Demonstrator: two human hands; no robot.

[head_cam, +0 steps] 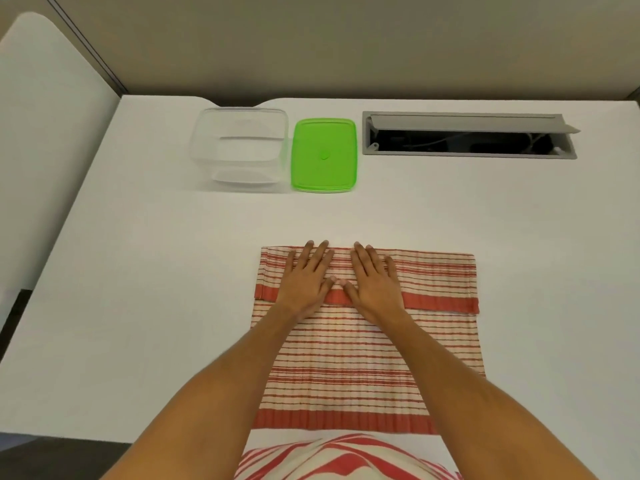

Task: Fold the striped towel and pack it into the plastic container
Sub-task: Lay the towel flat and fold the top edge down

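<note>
Both bare forearms reach forward from the bottom of the view, converging toward the middle of the striped towel (367,344). The left hand (306,280) and the right hand (374,282) lie palm down, side by side, their thumbs nearly touching. The fingers (320,254) of both hands are straight and slightly spread, pressing flat on the cloth and gripping nothing.

The towel, cream with red stripes, lies flat on the white tabletop (173,271) near the person. Its far portion is folded back toward the person, so that a broad red band forms the near edge of the doubled layer. The hands rest on this folded layer, fingertips reaching almost to the far fold line, left of the towel's centre. A single layer of towel stretches from the red band back to the near edge of the tabletop, under the forearms.

The clear plastic container (240,150) stands open at the far side of the tabletop, well apart from the hands. Its green lid (323,155) lies flat just to its right. Farther right, a grey cable hatch (467,135) is set into the tabletop with its flap open. No writing can be read on any of these. A striped garment (346,459) shows at the bottom edge.
</note>
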